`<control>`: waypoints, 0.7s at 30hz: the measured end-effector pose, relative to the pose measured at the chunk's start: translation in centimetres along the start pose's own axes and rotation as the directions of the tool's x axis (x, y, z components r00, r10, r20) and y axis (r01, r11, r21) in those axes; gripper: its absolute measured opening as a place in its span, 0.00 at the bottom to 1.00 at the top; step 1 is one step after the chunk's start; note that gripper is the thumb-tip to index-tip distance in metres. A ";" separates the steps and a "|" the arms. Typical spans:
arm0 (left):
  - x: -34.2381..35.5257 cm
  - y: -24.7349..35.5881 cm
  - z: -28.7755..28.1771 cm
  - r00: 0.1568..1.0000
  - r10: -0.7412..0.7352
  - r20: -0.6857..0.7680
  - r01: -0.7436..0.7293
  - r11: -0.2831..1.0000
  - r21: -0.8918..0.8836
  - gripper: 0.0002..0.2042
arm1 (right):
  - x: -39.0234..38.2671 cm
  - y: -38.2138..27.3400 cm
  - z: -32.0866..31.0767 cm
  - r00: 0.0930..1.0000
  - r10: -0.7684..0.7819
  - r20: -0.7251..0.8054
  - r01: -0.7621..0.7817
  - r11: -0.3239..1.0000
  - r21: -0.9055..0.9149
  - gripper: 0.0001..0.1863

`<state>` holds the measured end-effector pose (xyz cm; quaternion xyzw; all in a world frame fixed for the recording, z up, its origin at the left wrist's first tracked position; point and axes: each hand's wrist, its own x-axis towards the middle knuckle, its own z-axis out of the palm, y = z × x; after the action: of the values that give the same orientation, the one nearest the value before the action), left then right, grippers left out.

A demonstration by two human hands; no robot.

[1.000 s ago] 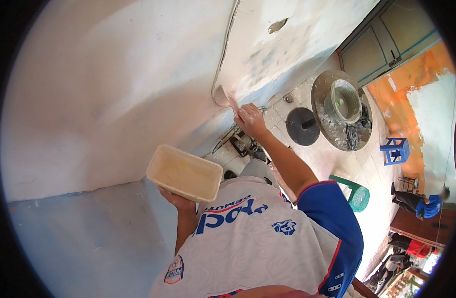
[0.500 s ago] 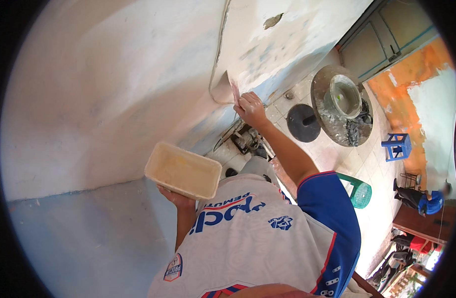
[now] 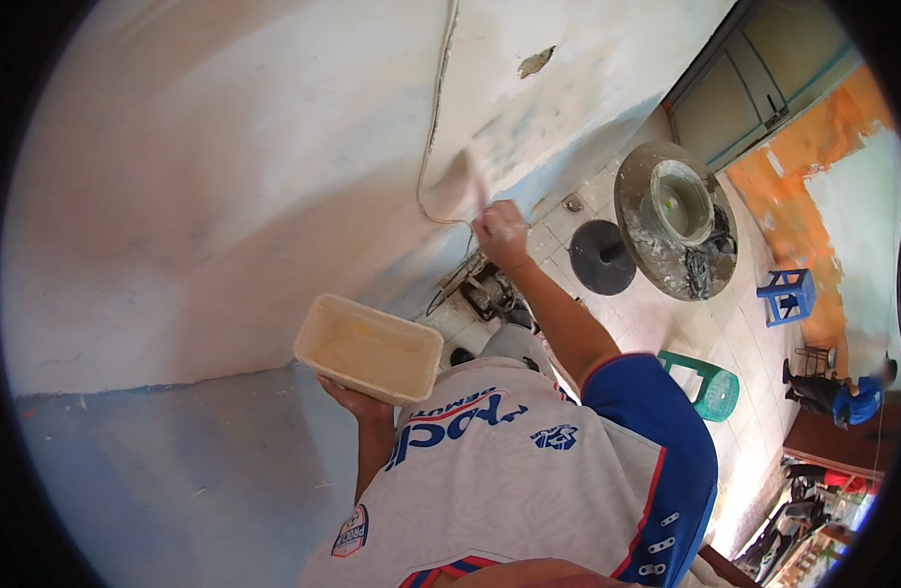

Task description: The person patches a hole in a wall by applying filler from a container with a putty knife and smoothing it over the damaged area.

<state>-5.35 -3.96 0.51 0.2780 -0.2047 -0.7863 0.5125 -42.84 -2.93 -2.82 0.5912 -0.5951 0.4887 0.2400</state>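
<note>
The right hand (image 3: 500, 233) has its fingers closed around a flat scraper (image 3: 462, 184) and presses it on the white wall (image 3: 235, 176). The left hand (image 3: 357, 400) holds a tub (image 3: 368, 348) of cream paste from below, fingers curled under it, near the chest. A grey bucket (image 3: 678, 204) stands on the floor far off.

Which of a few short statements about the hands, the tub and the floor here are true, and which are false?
1. The right hand presses a putty knife to the wall. True.
2. The left hand holds a round metal bucket. False: it holds up a rectangular cream tub.
3. A green plastic stool stands on the tiled floor. True.
4. The blue stool lies on its side. False: it stands upright.
</note>
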 end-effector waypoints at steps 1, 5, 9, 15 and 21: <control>0.0 0.1 0.2 1.000 0.010 -0.008 -0.010 1.000 -0.002 0.38 | 0.3 0.9 -0.8 0.991 0.130 -0.018 -0.131 0.971 -0.202 0.10; -0.8 0.2 -1.0 0.999 -0.037 0.005 0.037 0.997 0.071 0.39 | 4.8 4.9 -0.9 0.888 0.267 -0.373 -0.378 0.887 -0.266 0.12; -0.6 0.0 -1.1 0.999 -0.004 -0.037 0.006 0.999 0.046 0.39 | 4.7 1.1 2.5 0.997 -0.037 -0.065 0.030 0.994 -0.108 0.10; -0.4 0.4 -0.4 0.997 0.059 0.042 -0.060 0.998 0.024 0.39 | 0.1 1.8 0.6 0.947 0.283 -0.153 -0.315 0.913 -0.259 0.11; -0.8 1.1 -0.6 0.999 0.010 -0.034 -0.006 0.994 0.111 0.38 | 4.0 3.9 1.5 0.999 0.051 -0.012 -0.053 0.960 -0.276 0.10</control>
<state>-3.95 -3.64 0.95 0.3187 -0.2402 -0.7668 0.5028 -46.80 -6.81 -1.12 0.5349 -0.6722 0.4083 0.3086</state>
